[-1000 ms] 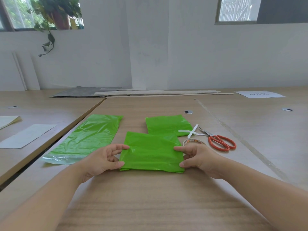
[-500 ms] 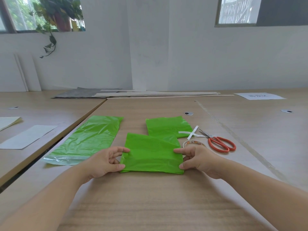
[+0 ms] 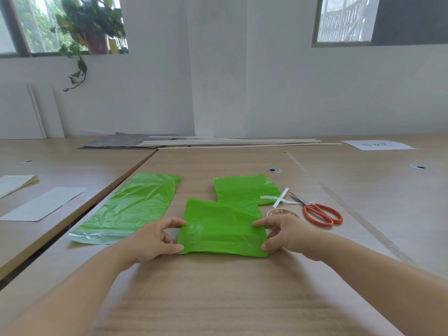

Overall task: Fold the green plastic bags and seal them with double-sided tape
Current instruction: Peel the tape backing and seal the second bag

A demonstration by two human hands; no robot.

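Observation:
A folded green plastic bag [image 3: 221, 229] lies flat on the wooden table in front of me. My left hand [image 3: 151, 240] pinches its left edge between forefinger and thumb. My right hand [image 3: 287, 235] pinches its right edge the same way. Behind it lies a second folded green bag [image 3: 244, 189], partly under the near one. A long unfolded green bag [image 3: 135, 207] with a clear flap lies to the left. A roll of tape [image 3: 282, 212] peeks out behind my right hand. Two white tape strips [image 3: 278, 198] lie crossed by the far bag.
Orange-handled scissors [image 3: 320, 213] lie to the right of the tape roll. White sheets [image 3: 43, 202] rest on the adjoining left table, across a dark gap. Long wooden slats [image 3: 230, 143] and a grey sheet lie at the far edge. A printed sheet [image 3: 377, 144] lies far right.
Both hands stay on the bag's side edges, and the fingers have shifted only slightly. The view has tilted a little.

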